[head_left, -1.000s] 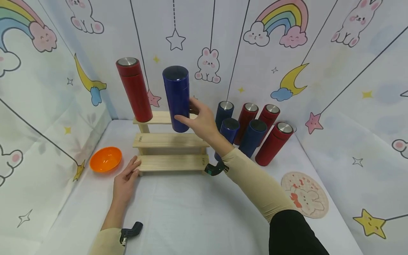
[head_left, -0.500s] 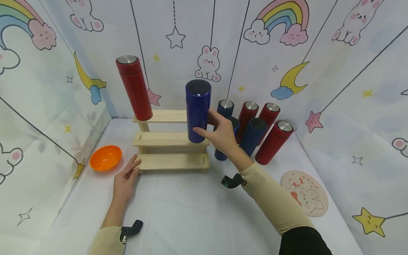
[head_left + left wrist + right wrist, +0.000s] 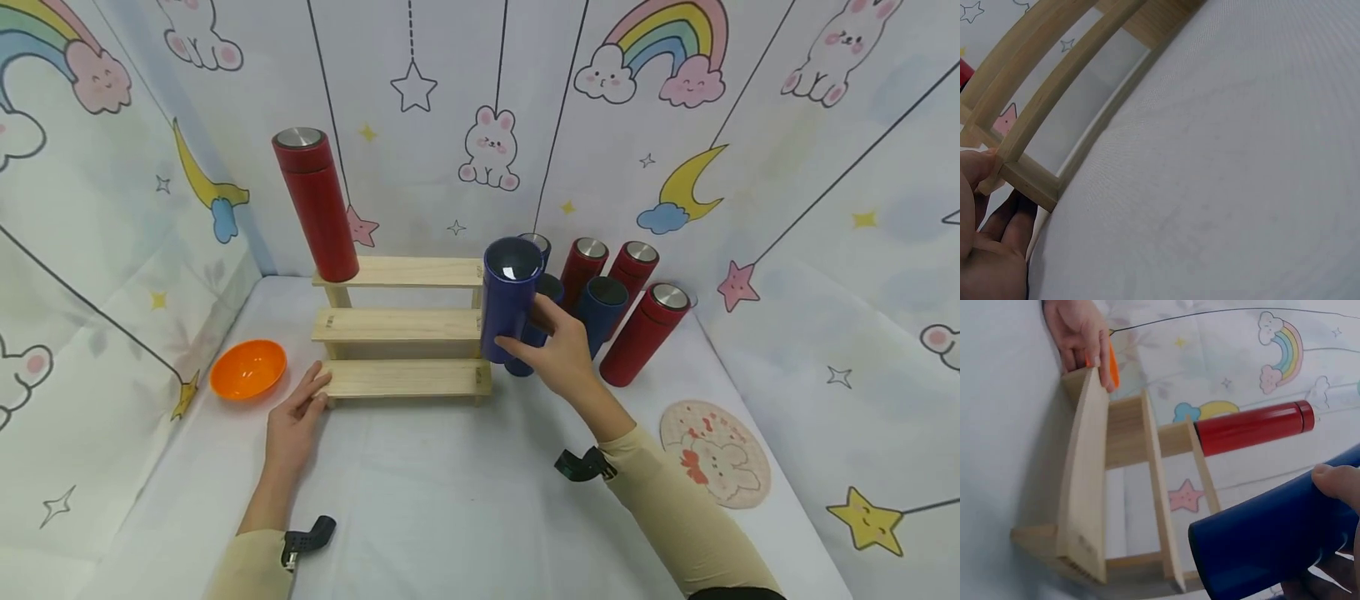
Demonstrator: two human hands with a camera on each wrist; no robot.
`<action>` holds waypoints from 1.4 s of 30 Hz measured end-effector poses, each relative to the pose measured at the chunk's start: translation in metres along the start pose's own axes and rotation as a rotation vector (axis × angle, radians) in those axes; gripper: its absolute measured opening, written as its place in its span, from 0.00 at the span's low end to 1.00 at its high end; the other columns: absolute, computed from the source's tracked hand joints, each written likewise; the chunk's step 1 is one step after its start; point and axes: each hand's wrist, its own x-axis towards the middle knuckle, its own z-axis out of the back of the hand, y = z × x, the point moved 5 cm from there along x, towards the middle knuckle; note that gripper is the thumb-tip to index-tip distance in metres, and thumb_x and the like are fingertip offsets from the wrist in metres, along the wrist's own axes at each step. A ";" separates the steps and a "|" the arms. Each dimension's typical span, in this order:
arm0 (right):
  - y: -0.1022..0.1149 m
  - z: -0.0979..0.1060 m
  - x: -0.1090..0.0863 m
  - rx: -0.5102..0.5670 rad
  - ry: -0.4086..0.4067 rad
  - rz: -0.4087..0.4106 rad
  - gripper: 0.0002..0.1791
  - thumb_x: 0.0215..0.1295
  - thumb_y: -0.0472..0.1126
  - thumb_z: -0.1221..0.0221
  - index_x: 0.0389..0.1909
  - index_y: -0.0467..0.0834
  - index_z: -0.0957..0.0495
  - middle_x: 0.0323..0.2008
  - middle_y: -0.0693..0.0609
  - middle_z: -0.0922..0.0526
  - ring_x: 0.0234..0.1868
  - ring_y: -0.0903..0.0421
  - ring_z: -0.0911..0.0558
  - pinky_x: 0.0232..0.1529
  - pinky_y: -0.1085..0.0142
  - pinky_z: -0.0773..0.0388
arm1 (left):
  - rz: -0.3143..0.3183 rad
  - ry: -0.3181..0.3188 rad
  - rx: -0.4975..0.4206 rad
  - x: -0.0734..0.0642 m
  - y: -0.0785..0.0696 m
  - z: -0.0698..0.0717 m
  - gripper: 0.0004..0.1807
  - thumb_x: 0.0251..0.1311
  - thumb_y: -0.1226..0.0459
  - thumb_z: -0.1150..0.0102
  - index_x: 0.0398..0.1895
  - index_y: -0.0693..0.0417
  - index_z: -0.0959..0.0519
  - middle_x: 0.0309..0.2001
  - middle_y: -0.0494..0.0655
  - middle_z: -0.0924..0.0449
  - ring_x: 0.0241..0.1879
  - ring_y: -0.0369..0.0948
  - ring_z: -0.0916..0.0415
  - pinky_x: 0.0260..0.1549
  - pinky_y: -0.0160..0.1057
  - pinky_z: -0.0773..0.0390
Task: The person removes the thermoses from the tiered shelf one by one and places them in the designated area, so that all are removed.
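Observation:
My right hand (image 3: 562,354) grips a glossy blue thermos flask (image 3: 507,308) by its lower part, thumb on one side and fingers on the other. It is held in the air at the right end of a three-tier wooden shelf rack (image 3: 401,325), overlapping other flasks behind it. In the right wrist view the flask's base (image 3: 1210,562) points toward the rack. My left hand (image 3: 292,433) holds the left end of the lowest shelf; the left wrist view has thumb and fingers about that corner. A red thermos flask (image 3: 318,208) stands on the top tier's left end.
Right of the rack stand several flasks, among them a front red flask (image 3: 645,337) and a dark blue flask (image 3: 597,312). An orange bowl (image 3: 248,370) sits left of the rack. A round bunny mat (image 3: 714,454) lies at the right. Patterned cloth (image 3: 420,150) hangs behind.
My right hand has carried the blue flask from above the top tier rightward and down to the rack's right end. The left hand has stayed on the rack.

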 end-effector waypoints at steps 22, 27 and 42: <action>-0.079 0.007 -0.062 0.023 -0.018 -0.187 0.42 0.63 0.46 0.20 0.76 0.42 0.26 0.67 0.43 0.17 0.64 0.42 0.15 0.67 0.41 0.21 | 0.035 -0.006 -0.011 0.001 -0.001 0.000 0.22 0.83 0.69 0.45 0.75 0.56 0.22 0.82 0.44 0.35 0.81 0.42 0.40 0.62 0.18 0.33; -0.090 0.003 -0.071 0.040 -0.024 -0.182 0.40 0.62 0.42 0.20 0.73 0.39 0.25 0.66 0.41 0.16 0.63 0.42 0.15 0.67 0.46 0.20 | 0.024 -0.006 -0.024 0.000 0.000 -0.001 0.21 0.82 0.68 0.43 0.74 0.53 0.20 0.81 0.41 0.33 0.81 0.40 0.39 0.63 0.19 0.33; -0.108 0.014 -0.090 -0.001 -0.077 -0.198 0.38 0.62 0.41 0.20 0.72 0.40 0.24 0.65 0.40 0.16 0.64 0.40 0.15 0.66 0.44 0.21 | 0.002 -0.005 -0.046 -0.001 -0.002 -0.001 0.21 0.81 0.68 0.42 0.73 0.54 0.19 0.80 0.41 0.32 0.80 0.38 0.39 0.63 0.20 0.32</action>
